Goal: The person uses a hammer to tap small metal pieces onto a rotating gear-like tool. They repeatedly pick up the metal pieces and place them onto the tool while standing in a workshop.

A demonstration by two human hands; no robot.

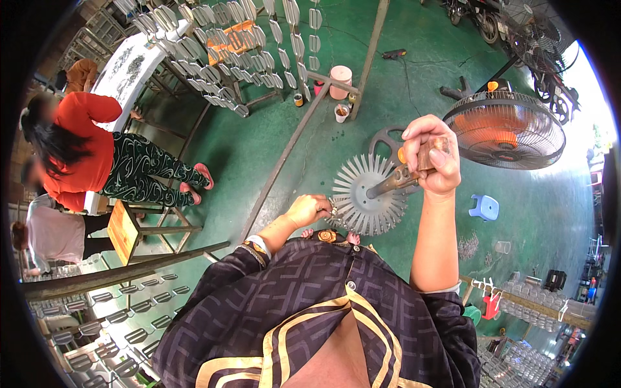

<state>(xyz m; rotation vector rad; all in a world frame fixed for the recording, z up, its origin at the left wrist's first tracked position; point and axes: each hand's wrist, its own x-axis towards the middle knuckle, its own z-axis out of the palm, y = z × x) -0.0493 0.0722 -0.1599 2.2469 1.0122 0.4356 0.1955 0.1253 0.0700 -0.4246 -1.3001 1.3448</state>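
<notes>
The slotted wheel point(352, 186) lies flat in front of the seated person, its blades fanning outward all round. To the right of the wheel stands a black fan point(511, 145), close to the raised right hand point(438, 158); lower on that side I see a blue stool point(484, 207). Beyond the wheel are a white cup point(341, 112) and a pink bucket point(341, 82), and a metal bar point(277, 169) runs past on its left. Well off on that same side, a co-worker in red point(84, 129) stands by a white desk point(134, 59).

A post point(390, 183) rises from the middle of the wheel, its long axis leaning right and slightly away, toward the right hand. The right fingers are wrapped around a wooden block point(425, 156) at the post's upper end. The left hand point(308, 209) is at the wheel's left edge, fingers curled; I can't tell whether they grip anything.

The right hand hides part of the block, and a grey ring point(381, 138) behind the wheel is partly covered.
</notes>
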